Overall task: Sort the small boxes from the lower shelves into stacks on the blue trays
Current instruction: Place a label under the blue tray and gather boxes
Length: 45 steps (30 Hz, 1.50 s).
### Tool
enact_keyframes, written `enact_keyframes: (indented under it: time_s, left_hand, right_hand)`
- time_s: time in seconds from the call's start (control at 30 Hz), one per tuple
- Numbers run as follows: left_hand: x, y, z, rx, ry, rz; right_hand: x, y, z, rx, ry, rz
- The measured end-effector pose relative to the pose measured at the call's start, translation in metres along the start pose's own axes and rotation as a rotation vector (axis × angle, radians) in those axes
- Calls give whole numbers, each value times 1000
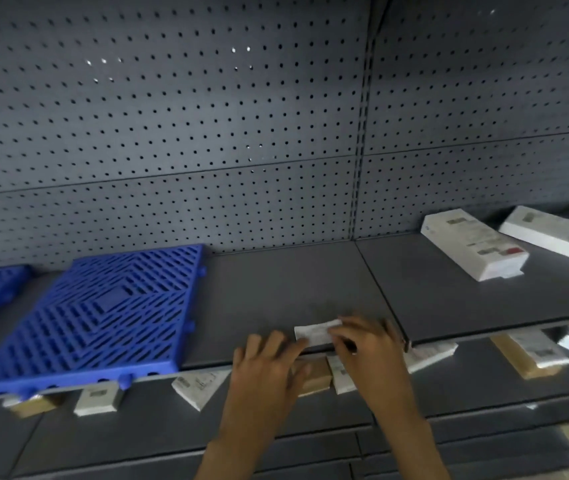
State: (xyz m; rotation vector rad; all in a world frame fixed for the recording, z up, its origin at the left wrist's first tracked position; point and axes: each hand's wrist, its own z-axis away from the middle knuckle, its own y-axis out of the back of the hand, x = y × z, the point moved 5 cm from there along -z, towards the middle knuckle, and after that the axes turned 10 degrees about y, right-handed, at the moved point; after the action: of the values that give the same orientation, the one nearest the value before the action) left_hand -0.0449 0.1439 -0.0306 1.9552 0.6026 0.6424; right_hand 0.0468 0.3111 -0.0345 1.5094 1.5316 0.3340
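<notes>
Progress: blue tray (103,313) bare, 0 stacks. Right hand (362,344) pinches white box (312,332), left hand (265,368) spread alongside; lower-shelf boxes (98,398) remain.

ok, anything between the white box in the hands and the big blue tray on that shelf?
Nothing visible. The right hand pinches the small white box at the front edge, the left hand beside it. No object shows on the grey shelf between it and the blue tray to the left.

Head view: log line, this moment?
right hand: holds white box | left hand: open beside it | blue tray: nothing stacked | lower shelf: boxes remain
</notes>
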Motion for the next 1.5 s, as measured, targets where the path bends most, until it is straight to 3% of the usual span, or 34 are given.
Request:
enact_keyframes:
  time_s: [0.2, 0.33, 0.57, 0.67, 1.03, 1.2, 1.5]
  left_hand:
    - [12, -4, 13, 41, 144, -7]
    - [14, 3, 14, 55, 198, 120]
    - [-9, 41, 14, 126, 443, 917]
    - [-33, 56, 17, 193, 501, 1043]
    - [-182, 112, 47, 427, 549, 785]
    - [-250, 126, 58, 447, 480, 616]
    - [-324, 126, 58, 385, 447, 562]
  right_hand:
    - [8, 5, 8, 136, 58, -111]
    - [-3, 15, 8, 187, 86, -289]
    - [-39, 19, 2, 152, -111, -743]
    - [-63, 10, -2, 129, -126, -795]
    - [-203, -70, -29, 7, -22, -767]
    - [-260, -111, -43, 0, 55, -639]
    - [-315, -160, -52, -15, 142, -303]
